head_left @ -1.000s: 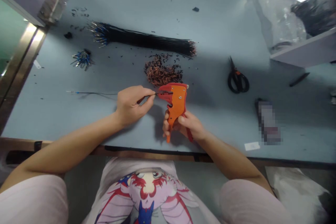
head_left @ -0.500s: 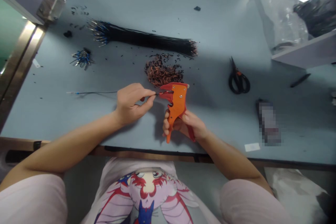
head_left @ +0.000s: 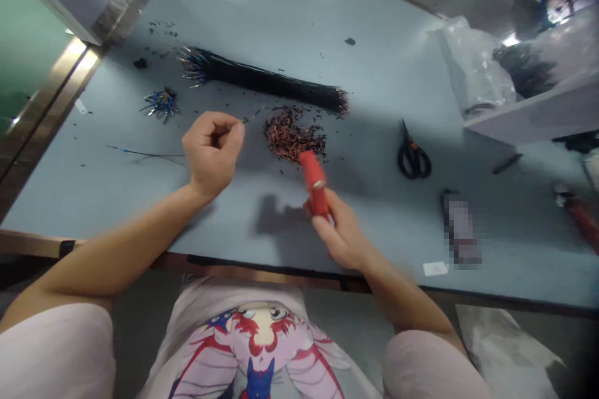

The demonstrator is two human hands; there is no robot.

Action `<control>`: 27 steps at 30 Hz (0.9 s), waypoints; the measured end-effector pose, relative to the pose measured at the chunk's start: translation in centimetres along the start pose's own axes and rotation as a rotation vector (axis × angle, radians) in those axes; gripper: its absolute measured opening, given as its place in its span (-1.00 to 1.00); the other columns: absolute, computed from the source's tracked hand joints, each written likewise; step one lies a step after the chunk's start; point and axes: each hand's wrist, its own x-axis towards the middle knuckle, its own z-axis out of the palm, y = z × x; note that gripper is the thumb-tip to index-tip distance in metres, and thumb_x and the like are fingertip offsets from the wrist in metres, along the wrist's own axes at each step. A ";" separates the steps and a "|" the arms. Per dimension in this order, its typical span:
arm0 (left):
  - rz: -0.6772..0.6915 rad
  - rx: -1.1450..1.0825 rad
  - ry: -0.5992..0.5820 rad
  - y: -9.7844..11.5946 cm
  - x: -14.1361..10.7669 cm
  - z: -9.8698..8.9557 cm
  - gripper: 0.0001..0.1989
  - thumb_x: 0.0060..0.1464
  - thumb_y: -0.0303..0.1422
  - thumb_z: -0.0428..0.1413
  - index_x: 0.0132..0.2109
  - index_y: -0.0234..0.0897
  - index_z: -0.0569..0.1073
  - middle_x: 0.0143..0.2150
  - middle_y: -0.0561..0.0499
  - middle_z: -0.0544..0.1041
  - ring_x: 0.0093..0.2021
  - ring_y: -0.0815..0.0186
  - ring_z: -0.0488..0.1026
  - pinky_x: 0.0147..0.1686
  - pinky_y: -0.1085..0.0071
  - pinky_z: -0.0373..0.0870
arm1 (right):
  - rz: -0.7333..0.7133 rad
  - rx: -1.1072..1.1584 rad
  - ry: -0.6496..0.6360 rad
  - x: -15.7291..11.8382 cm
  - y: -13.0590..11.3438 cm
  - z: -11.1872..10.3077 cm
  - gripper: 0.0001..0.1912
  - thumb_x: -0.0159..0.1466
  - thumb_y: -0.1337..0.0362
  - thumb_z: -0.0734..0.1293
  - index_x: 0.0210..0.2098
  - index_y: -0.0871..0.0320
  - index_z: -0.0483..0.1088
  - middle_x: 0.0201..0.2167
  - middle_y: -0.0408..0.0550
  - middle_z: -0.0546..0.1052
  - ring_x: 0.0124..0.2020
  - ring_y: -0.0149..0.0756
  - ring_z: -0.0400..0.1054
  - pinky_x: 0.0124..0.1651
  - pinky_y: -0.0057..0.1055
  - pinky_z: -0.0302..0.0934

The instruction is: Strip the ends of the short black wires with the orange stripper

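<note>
The left hand (head_left: 209, 153) has thumb and forefinger pinched together, apparently on the wire (head_left: 145, 154), which runs in behind the hand from the side nearer the left edge of the bench (head_left: 381, 78); a pinch close to the wire's end would steady it best. The right hand (head_left: 340, 234) is wrapped around the red hand tool (head_left: 314, 176), turned edge-on, so its mouth cannot be seen. Hands and tool are well apart, between the bench's near edge and the middle. Good handling here calls for a loose wrist on the tool, its mouth square to the wire, and fingertips clear of it. The scrap pile (head_left: 292, 137) lies just beyond the tool, the wire bundle (head_left: 276, 84) farther toward the far edge; the wire is best handled well clear of both, so that nothing snags
</note>
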 end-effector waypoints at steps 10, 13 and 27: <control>0.029 0.021 -0.184 1.0 -1.3 -0.1 -0.91 0.06 -0.39 0.13 -0.40 -0.27 0.46 -0.54 0.13 0.40 -0.58 0.51 0.21 -0.57 0.50 0.16 | -0.220 -0.736 -0.115 0.5 -0.4 2.1 -0.52 0.23 0.02 0.34 0.02 0.19 0.35 -0.06 0.15 0.47 -0.05 0.02 0.24 -0.03 -0.08 0.12; 0.199 0.035 -0.328 1.5 -2.1 -0.2 -0.92 0.07 -0.41 0.13 -0.38 -0.28 0.48 -0.56 0.12 0.38 -0.58 0.49 0.22 -0.55 0.50 0.16 | -0.290 -0.658 0.026 0.8 0.1 1.9 -0.52 0.24 -0.03 0.32 0.00 0.17 0.33 -0.05 0.13 0.48 0.04 0.04 0.24 0.16 0.07 -0.02; 0.755 0.102 -0.636 1.8 -4.2 0.1 -0.94 0.09 -0.39 0.14 -0.34 -0.25 0.45 -0.55 0.10 0.37 -0.51 0.39 0.22 -0.51 0.43 0.13 | -0.449 -0.548 0.490 1.2 1.3 1.7 -0.72 0.26 0.38 0.29 -0.04 0.05 0.31 -0.09 0.06 0.40 0.00 -0.05 0.29 0.09 0.05 0.18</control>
